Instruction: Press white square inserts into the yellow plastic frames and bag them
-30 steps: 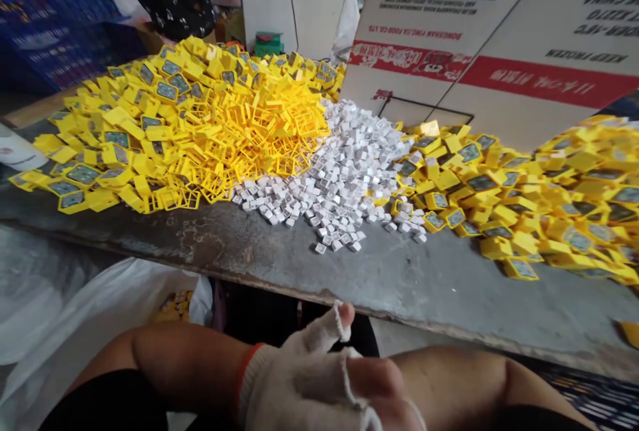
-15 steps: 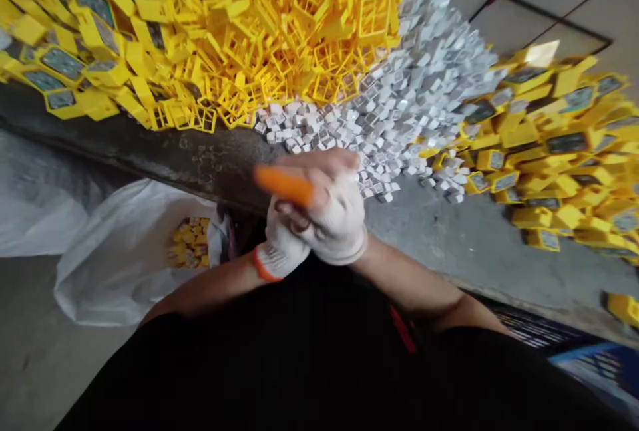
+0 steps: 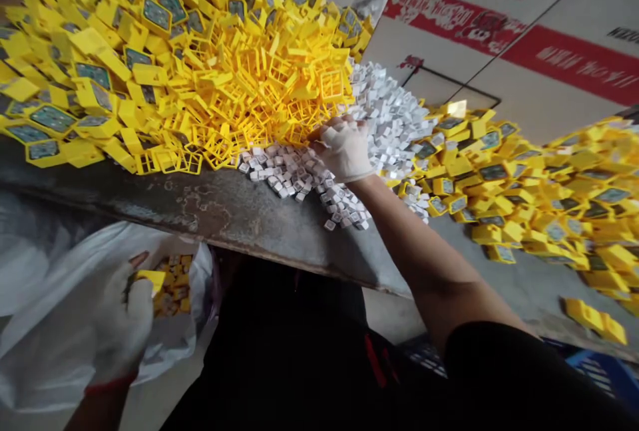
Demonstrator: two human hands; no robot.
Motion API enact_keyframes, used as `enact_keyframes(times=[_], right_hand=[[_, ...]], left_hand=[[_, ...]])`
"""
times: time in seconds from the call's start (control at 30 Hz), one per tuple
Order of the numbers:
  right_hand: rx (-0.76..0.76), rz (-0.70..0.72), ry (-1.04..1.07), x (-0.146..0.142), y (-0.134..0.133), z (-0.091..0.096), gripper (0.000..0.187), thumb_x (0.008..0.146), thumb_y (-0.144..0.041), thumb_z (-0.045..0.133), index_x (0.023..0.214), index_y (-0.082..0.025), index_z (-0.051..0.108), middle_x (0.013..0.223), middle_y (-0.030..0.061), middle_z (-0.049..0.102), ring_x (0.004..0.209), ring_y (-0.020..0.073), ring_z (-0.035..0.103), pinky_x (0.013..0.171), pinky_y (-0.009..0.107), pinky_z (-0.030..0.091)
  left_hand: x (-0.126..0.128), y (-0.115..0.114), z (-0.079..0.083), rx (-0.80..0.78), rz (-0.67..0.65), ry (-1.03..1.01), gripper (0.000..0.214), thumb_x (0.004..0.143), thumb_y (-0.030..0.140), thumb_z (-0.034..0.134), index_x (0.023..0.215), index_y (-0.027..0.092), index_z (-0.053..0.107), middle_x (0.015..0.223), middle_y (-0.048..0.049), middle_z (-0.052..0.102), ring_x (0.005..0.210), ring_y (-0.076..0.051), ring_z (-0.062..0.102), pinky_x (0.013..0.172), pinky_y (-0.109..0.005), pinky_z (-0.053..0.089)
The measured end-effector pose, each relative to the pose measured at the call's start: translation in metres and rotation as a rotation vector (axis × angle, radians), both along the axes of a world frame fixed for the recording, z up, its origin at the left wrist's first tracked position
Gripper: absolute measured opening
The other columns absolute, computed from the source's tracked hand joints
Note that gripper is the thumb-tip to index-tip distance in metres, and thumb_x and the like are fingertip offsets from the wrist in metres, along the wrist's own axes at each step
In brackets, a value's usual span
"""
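Note:
My left hand (image 3: pixel 122 318), in a white glove, is low at the left over an open white sack (image 3: pixel 64 324). Between its thumb and fingers is a small yellow plastic block (image 3: pixel 154 279). More yellow blocks (image 3: pixel 176 281) lie inside the sack. My right hand (image 3: pixel 347 150), also gloved, reaches across the table to where yellow plastic frames (image 3: pixel 279 95) meet a heap of small white plastic pieces (image 3: pixel 387 102). Its fingers bend down at the edge of the frames; the tips are hidden, so I cannot tell whether they grip anything.
Yellow casings with grey-green panels (image 3: pixel 160 12) are heaped at the left, and similar casings (image 3: pixel 524 185) lie at the right. A grey table (image 3: pixel 239 218) carries the heaps. White cartons with red bands (image 3: pixel 564 58) stand behind. A blue crate (image 3: pixel 604 371) is at the lower right.
My hands were together in front of me and have separated. The left went down to the sack with a yellow block; the right went forward to the heaps. The view has tilted up.

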State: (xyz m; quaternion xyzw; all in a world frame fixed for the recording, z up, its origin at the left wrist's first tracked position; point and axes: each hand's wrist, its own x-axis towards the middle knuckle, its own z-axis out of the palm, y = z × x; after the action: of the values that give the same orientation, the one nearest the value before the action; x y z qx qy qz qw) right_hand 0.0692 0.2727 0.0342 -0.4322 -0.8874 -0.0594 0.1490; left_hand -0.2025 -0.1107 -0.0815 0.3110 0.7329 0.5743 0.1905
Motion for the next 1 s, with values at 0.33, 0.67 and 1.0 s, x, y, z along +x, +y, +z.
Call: enact_keyframes(times=[0.33,0.67,1.0], right_hand=[[0.049,0.161,0.027,-0.006,0.034,-0.022,0.017,0.108,-0.020,0.065,0.106,-0.020,0.081,0.117,0.0166,0.081,0.129,0.0418,0.071,0.120,0.079,0.046],[-0.167,0.589,0.412,0.076,-0.124,-0.033,0.025,0.111,-0.052,0.075,0.102,-0.029,0.082,0.098,0.0044,0.077,0.097,0.0262,0.070,0.095,0.047,0.055],[-0.288,0.559,0.536,0.144,-0.191,-0.083,0.026,0.117,-0.052,0.071,0.111,-0.030,0.082,0.094,0.0012,0.079,0.087,0.0217,0.069,0.090,0.043,0.054]], left_hand=[[0.058,0.026,0.033,0.018,0.055,0.212,0.029,0.105,0.039,0.073,0.124,0.037,0.094,0.137,0.0018,0.090,0.151,-0.044,0.073,0.142,-0.061,0.047],[0.152,0.121,0.064,0.072,-0.617,-1.176,0.040,0.102,0.054,0.086,0.124,0.020,0.087,0.130,-0.0159,0.090,0.111,-0.034,0.087,0.089,-0.045,0.073],[0.181,0.094,0.054,-0.072,-0.661,-1.259,0.040,0.086,0.047,0.105,0.119,0.027,0.093,0.115,-0.0099,0.092,0.095,-0.029,0.088,0.072,-0.036,0.072]])
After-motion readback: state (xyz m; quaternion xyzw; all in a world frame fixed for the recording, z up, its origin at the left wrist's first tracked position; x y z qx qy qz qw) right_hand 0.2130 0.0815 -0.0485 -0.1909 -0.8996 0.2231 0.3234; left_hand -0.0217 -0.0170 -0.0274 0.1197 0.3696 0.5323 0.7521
